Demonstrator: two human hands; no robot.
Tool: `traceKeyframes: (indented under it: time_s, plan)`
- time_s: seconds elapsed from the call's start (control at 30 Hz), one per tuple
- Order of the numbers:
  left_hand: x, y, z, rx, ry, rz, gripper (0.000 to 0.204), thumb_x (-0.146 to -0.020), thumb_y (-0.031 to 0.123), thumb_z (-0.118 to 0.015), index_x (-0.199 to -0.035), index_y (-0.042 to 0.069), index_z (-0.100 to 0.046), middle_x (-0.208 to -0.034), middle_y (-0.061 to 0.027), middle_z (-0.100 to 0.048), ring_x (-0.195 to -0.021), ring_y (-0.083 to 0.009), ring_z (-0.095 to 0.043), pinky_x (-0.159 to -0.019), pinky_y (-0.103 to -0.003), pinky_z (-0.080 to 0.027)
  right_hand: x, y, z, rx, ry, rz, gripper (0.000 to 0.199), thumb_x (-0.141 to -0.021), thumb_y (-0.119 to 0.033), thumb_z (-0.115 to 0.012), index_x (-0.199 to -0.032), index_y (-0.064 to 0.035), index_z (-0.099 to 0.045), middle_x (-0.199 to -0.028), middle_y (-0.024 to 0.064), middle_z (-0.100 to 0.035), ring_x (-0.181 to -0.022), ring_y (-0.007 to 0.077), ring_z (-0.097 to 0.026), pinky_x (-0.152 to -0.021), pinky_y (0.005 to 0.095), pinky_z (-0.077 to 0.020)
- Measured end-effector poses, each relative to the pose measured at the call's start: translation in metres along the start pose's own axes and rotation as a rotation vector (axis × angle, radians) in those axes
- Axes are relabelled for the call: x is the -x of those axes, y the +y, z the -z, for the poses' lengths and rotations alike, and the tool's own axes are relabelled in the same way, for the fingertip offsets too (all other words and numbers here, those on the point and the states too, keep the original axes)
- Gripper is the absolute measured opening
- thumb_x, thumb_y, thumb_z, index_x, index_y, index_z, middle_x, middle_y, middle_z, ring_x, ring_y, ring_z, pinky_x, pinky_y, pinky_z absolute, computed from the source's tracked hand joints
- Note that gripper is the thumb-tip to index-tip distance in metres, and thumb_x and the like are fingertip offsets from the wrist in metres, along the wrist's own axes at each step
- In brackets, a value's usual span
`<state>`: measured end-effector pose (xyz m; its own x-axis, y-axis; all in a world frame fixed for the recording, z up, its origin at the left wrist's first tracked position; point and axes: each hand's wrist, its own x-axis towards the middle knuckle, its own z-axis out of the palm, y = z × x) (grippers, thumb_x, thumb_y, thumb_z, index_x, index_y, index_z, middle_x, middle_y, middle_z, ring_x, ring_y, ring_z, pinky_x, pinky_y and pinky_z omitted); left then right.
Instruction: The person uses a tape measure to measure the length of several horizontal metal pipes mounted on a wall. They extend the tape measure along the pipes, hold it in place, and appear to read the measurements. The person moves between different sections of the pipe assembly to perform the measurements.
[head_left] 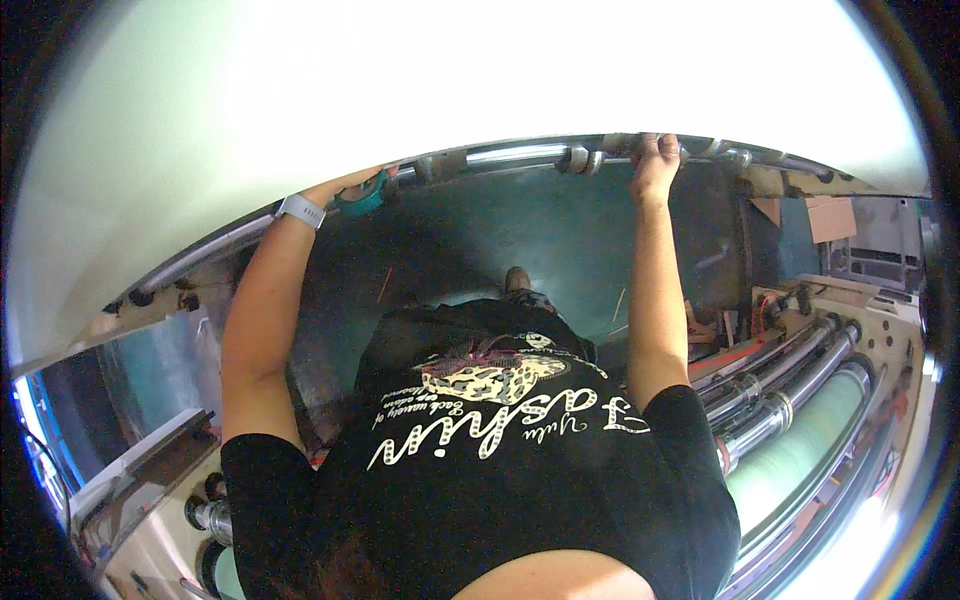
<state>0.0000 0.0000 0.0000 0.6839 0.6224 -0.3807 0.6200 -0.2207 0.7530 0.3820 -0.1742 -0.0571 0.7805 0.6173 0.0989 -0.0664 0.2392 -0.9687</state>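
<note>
A broad, overexposed white sheet (500,60) fills the upper view, and its lower edge curves above a metal roller bar (515,154). My left hand (352,182) reaches forward at that edge, with a grey watch on the wrist. A teal ring like a tape roll (362,198) hangs at its fingers, which seem closed on it, though the sheet partly hides them. Farther right, my right hand (657,158) is closed at the sheet's edge, its knuckles up beside the bar. The tips of its fingers are hidden.
Shiny rollers (790,400), one with pale green material around it, stand in a machine frame close at my right. Another roller end (210,515) shows at lower left. A cardboard piece (830,218) is at far right. Below the bar lies dark floor (470,225), with my shoe (517,278) on it.
</note>
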Motion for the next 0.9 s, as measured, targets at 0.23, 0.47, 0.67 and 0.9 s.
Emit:
traceKeyframes:
  time_s: [0.23, 0.47, 0.67, 0.9]
  plan:
    - [0.011, 0.019, -0.001, -0.149, -0.001, -0.039, 0.038, -0.078, 0.040, -0.054, -0.089, 0.004, -0.057, -0.075, -0.0069, -0.058, -0.075, -0.0166, -0.055, -0.070, -0.034, -0.043, 0.008, -0.012, -0.009, 0.034, 0.088, -0.058, 0.010, -0.079, -0.011, -0.058, -0.073, -0.0129, -0.050, -0.067, -0.0058, -0.048, -0.058, 0.0054, -0.043, -0.049, 0.0206, -0.0377]
    - [0.001, -0.008, -0.008, -0.072, 0.025, -0.128, 0.032, -0.078, 0.036, -0.055, -0.078, 0.005, -0.058, -0.063, -0.0034, -0.058, -0.066, -0.0140, -0.055, -0.064, -0.031, -0.043, 0.004, -0.006, -0.008, 0.037, 0.040, 0.019, 0.009, -0.080, -0.016, -0.057, -0.088, -0.0128, -0.055, -0.076, -0.0053, -0.053, -0.058, 0.0045, -0.044, -0.048, 0.0187, -0.0350]
    - [0.008, 0.013, -0.007, 0.042, 0.109, -0.158, 0.027, -0.078, 0.032, -0.057, -0.074, 0.005, -0.058, -0.058, -0.0022, -0.056, -0.057, -0.0130, -0.054, -0.059, -0.028, -0.043, 0.000, 0.001, 0.000, -0.001, 0.040, -0.026, 0.006, -0.079, -0.011, -0.058, -0.078, -0.0114, -0.052, -0.066, -0.0064, -0.050, -0.056, 0.0039, -0.042, -0.046, 0.0203, -0.0340]
    - [-0.006, -0.011, -0.010, 0.027, 0.101, -0.231, 0.031, -0.079, 0.036, -0.054, -0.070, 0.007, -0.059, -0.055, 0.0002, -0.055, -0.051, -0.0111, -0.050, -0.053, -0.026, -0.043, 0.001, 0.000, -0.004, -0.027, 0.024, -0.017, 0.006, -0.079, -0.011, -0.058, -0.077, -0.0105, -0.052, -0.072, -0.0045, -0.051, -0.060, 0.0054, -0.044, -0.050, 0.0204, -0.0352]
